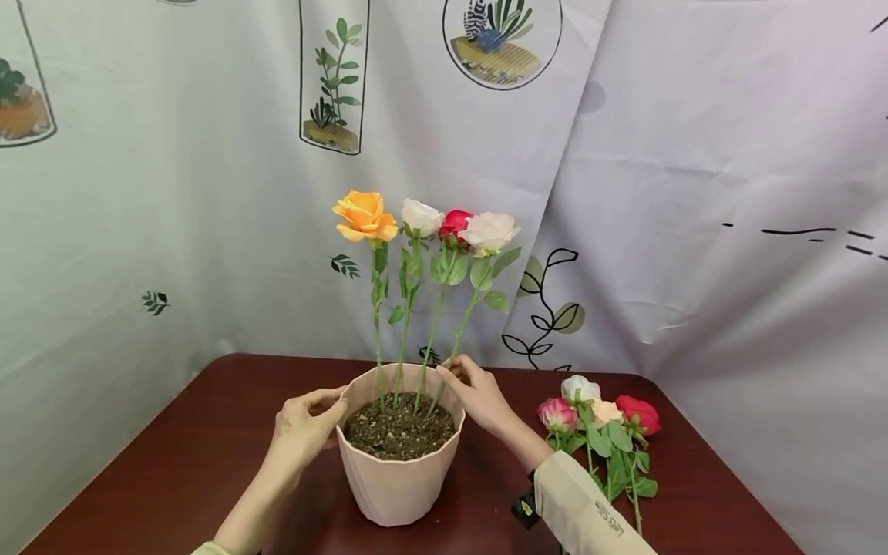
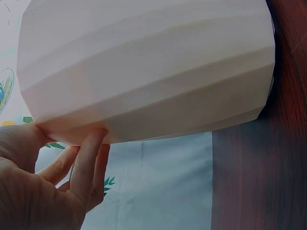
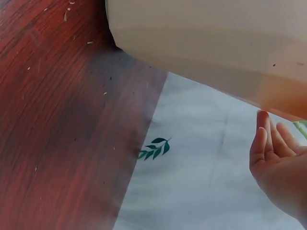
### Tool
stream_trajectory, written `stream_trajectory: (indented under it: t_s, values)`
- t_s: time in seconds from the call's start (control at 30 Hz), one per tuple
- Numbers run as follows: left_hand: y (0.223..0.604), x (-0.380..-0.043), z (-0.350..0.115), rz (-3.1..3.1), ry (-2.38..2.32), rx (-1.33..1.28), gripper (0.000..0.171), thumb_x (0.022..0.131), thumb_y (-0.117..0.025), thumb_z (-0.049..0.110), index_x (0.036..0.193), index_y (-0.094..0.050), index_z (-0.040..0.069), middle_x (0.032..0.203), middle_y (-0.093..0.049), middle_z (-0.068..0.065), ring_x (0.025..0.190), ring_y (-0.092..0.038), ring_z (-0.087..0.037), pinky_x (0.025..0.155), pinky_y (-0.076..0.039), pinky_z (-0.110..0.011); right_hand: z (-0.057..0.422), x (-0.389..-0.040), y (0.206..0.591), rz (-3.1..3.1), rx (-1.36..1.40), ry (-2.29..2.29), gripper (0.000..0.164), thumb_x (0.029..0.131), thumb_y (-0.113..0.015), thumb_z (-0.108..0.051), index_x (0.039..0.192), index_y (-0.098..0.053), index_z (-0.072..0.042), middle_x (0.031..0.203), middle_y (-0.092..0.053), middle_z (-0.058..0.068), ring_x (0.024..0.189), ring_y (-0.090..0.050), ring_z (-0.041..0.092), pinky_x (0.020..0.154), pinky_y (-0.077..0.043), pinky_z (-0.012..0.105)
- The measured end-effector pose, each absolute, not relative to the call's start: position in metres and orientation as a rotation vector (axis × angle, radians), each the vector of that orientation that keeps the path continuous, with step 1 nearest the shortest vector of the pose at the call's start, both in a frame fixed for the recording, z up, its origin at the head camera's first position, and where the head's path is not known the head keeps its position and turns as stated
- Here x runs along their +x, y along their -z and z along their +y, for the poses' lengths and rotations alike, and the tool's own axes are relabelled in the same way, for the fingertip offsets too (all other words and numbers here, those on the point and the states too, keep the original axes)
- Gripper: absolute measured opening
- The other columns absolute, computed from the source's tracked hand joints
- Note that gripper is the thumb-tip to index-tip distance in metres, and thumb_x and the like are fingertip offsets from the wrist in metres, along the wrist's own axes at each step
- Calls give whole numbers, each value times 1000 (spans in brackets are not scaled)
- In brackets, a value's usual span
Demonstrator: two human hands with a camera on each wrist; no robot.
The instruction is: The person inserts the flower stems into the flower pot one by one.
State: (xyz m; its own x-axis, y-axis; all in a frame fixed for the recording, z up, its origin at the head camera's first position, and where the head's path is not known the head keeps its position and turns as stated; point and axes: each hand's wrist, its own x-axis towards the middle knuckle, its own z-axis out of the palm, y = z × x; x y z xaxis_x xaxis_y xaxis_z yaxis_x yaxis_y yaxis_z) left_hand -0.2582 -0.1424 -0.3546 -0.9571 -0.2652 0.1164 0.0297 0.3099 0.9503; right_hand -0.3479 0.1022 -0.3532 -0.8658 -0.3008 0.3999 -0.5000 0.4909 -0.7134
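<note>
A pale pink, faceted flowerpot holds dark soil. In it stand a yellow rose, a white rose, a red rose and a pale pinkish-white rose. My left hand grips the pot's left rim, thumb on top and fingers against the outer wall, as the left wrist view shows. At the back right rim, my right hand pinches the pale rose's stem between thumb and forefinger. Its other fingers curl beside the pot's outside; the pinch is hidden in the right wrist view.
Several loose roses lie on the right of the dark red table: a pink one, a white one, a peach one and a red one. A pale printed cloth hangs behind the table.
</note>
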Motion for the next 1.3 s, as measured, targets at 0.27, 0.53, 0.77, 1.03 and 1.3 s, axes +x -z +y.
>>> stream_trajectory:
  t_s: [0.27,0.53,0.77,1.03,1.3]
  values:
    - [358,-259,-143,-2352,1675,202,33,88,-59,18,117,-64,4,96,-65,-13,79,-65,-17,62,-59,-29,118,-339,353,-2556,725,-1264,38,97,-43,-45,115,-58,-16,98,-65,-1,88,-61,13,76,-50,30]
    - [360,-260,-140,-2364,1681,193,33,88,-61,21,117,-65,4,95,-66,-12,81,-65,-17,62,-59,-29,157,-323,354,-2584,604,-1217,33,98,-43,-39,113,-60,-15,94,-68,2,90,-64,19,76,-51,28]
    - [355,-263,-146,-2392,1687,165,34,89,-60,21,119,-63,3,98,-64,-14,81,-64,-16,62,-59,-29,204,-316,365,-2650,400,-1175,30,94,-55,-33,115,-59,-12,96,-66,-1,88,-62,16,70,-51,26]
    - [353,-266,-151,-2411,1601,190,38,90,-60,28,121,-62,5,100,-63,-14,80,-63,-11,60,-59,-26,246,-303,389,-2792,244,-1064,38,85,-68,-21,112,-57,3,79,-64,2,67,-57,11,54,-47,23]
    - [359,-269,-148,-2390,1700,258,52,90,-57,45,126,-60,8,103,-66,-12,84,-61,-11,64,-59,-27,262,-275,404,-2972,229,-879,29,81,-72,-22,95,-61,0,60,-58,-1,48,-54,12,49,-49,27]
